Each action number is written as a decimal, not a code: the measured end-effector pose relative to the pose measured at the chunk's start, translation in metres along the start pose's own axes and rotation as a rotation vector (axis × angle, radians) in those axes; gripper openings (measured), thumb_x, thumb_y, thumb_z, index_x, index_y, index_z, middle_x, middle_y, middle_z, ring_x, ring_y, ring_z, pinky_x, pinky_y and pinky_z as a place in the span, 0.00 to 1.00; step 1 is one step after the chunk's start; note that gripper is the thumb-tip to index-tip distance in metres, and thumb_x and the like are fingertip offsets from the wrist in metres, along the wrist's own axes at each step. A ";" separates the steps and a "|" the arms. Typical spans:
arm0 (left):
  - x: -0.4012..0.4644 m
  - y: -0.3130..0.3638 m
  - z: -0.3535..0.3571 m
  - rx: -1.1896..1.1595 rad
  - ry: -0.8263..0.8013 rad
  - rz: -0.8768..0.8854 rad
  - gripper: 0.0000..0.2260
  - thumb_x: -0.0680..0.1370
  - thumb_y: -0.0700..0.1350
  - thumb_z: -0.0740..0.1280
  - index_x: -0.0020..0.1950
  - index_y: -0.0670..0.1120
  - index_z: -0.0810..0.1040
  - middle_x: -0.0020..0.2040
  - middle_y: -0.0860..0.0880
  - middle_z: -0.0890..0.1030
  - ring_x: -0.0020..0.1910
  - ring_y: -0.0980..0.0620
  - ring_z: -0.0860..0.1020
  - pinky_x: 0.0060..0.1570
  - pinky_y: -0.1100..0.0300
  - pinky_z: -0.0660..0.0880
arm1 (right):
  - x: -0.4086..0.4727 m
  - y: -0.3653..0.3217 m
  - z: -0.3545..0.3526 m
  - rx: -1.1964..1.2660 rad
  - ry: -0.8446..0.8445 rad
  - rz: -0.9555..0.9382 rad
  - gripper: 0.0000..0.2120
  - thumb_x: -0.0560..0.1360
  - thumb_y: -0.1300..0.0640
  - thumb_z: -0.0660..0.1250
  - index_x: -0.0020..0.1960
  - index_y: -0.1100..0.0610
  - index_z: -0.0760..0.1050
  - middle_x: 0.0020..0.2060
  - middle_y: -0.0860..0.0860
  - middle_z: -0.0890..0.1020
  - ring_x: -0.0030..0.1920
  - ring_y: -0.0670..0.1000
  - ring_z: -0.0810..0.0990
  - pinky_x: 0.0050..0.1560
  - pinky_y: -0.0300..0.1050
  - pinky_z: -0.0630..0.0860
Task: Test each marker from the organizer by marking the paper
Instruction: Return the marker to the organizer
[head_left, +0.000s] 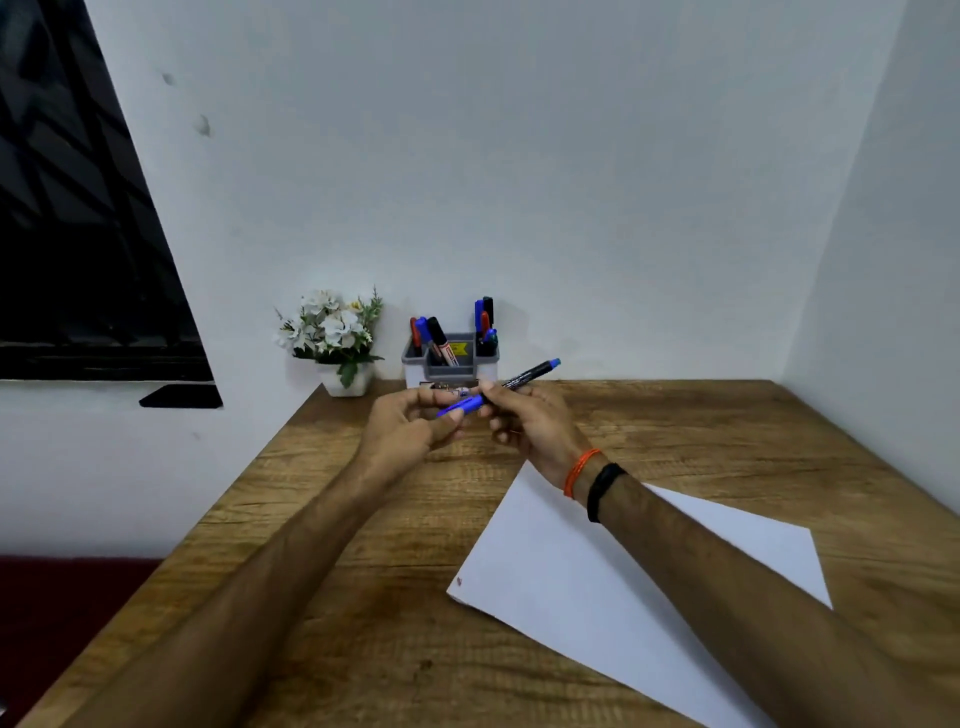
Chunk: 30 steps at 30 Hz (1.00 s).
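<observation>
A grey organizer (450, 367) stands against the back wall with several red, blue and black markers upright in it. Just in front of it, above the table, both my hands meet on one blue marker. My right hand (524, 423) grips its black barrel (527, 375), whose blue end points up to the right. My left hand (410, 423) pinches the blue cap (461, 406) at the barrel's lower end. The white paper (597, 587) lies on the table nearer to me, partly under my right forearm, with a small red mark near its left corner.
A white pot of artificial flowers (340, 343) sits left of the organizer at the table's back corner. The wooden table (332, 571) ends at walls behind and to the right. A dark window fills the upper left.
</observation>
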<state>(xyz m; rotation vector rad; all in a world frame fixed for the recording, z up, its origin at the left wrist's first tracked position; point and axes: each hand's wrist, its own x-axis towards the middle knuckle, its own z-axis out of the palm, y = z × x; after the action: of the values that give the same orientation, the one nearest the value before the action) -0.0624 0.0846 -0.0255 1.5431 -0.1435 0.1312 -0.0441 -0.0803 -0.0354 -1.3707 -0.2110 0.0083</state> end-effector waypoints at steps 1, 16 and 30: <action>-0.002 -0.002 0.002 0.123 -0.054 0.042 0.06 0.74 0.34 0.72 0.49 0.40 0.80 0.45 0.41 0.83 0.39 0.52 0.83 0.38 0.63 0.81 | -0.005 0.000 -0.004 -0.019 -0.012 -0.001 0.10 0.77 0.57 0.69 0.48 0.65 0.82 0.34 0.53 0.82 0.30 0.45 0.76 0.29 0.36 0.72; -0.021 0.002 0.036 0.864 -0.404 0.475 0.06 0.81 0.47 0.62 0.48 0.51 0.77 0.37 0.56 0.77 0.34 0.58 0.74 0.33 0.66 0.68 | -0.039 -0.004 -0.038 -0.124 -0.110 -0.073 0.14 0.78 0.58 0.67 0.37 0.64 0.73 0.28 0.55 0.76 0.25 0.47 0.67 0.27 0.39 0.64; -0.022 -0.007 0.026 0.762 -0.400 0.389 0.10 0.74 0.57 0.71 0.48 0.52 0.80 0.34 0.53 0.79 0.30 0.59 0.73 0.32 0.61 0.70 | -0.042 -0.012 -0.048 -0.084 -0.201 -0.076 0.06 0.74 0.60 0.65 0.41 0.62 0.77 0.28 0.57 0.78 0.25 0.49 0.72 0.27 0.38 0.67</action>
<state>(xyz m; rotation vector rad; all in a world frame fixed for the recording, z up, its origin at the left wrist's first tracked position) -0.0837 0.0585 -0.0354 2.2749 -0.7845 0.1952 -0.0791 -0.1346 -0.0389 -1.4450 -0.4362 0.0742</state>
